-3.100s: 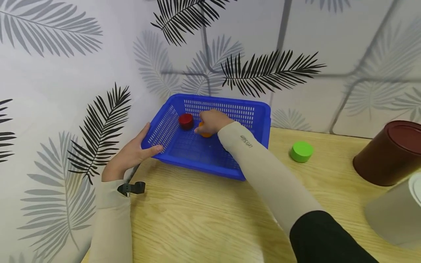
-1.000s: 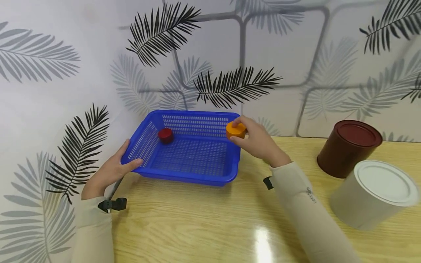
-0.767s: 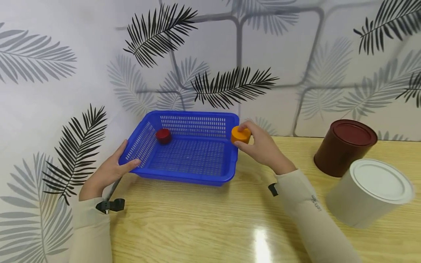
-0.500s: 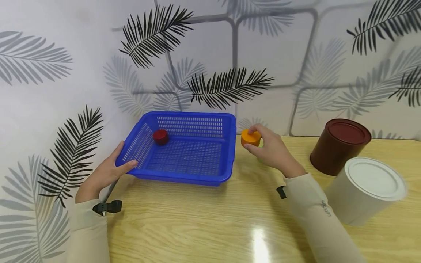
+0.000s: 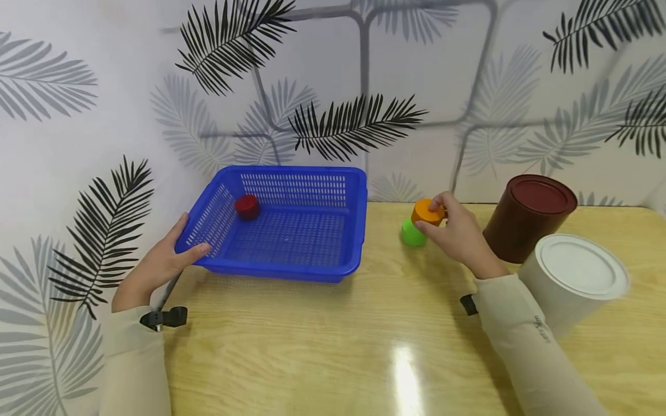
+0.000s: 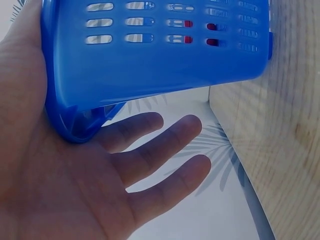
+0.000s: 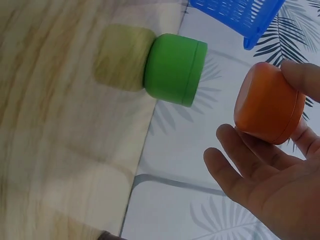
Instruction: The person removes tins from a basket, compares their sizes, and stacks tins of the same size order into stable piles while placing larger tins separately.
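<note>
My right hand (image 5: 458,231) holds a small round orange jar (image 7: 267,102) between thumb and fingers. A fine seam circles the jar near one end. It is raised off the table, and in the head view it partly covers a matching green jar (image 7: 175,70) standing there; the right wrist view shows a gap between them. At the left, my left hand (image 5: 158,260) rests against the near-left corner of a blue slotted basket (image 5: 276,271), thumb over the rim. Its other visible fingers (image 6: 170,187) extend straight beneath the basket. A dark red jar (image 5: 247,206) sits inside, towards the back left.
A large dark brown can (image 5: 528,216) and a large white can (image 5: 577,277) stand to the right, beside my right forearm. A leaf-patterned wall covering (image 5: 322,52) rises behind the wooden table (image 5: 291,346) and along its left side.
My right hand has lifted the orange jar out of the basket and carried it right, over the rim, to above the green jar. The left hand stays at the basket corner. The head view has shifted.
</note>
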A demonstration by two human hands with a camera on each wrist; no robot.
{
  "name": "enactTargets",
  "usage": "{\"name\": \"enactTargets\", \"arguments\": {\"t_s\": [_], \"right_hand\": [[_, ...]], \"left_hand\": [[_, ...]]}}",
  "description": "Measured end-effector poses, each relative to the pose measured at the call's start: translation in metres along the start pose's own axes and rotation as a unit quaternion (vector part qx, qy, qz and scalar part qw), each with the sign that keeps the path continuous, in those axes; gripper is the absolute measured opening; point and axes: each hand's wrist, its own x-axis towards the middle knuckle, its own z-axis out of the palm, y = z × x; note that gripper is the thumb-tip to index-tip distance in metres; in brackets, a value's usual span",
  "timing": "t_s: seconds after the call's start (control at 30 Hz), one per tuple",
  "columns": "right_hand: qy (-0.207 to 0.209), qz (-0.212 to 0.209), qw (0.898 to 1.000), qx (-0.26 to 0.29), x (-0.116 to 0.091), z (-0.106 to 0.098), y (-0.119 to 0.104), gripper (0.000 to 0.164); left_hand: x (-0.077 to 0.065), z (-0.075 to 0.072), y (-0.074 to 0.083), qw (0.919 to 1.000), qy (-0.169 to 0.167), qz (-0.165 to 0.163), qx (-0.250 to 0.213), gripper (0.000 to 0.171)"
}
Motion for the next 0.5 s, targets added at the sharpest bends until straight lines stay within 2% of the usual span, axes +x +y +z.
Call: {"name": "enactTargets", "arguments": {"t_s": [0.13,0.5], "right_hand": [[-0.003,0.001,1.0,-0.003,0.007,0.005,0.009,0.038],[-0.052,0.012,0.998,-0.027,0.017,0.02,0.02,0.04]], "left_hand": [[0.001,-0.001,0.0,1.0,-0.003,-0.009,0.002,0.104],[0.003,0.001,-0.006,1.0,-0.002,0.001,-0.009,0.102]]}}
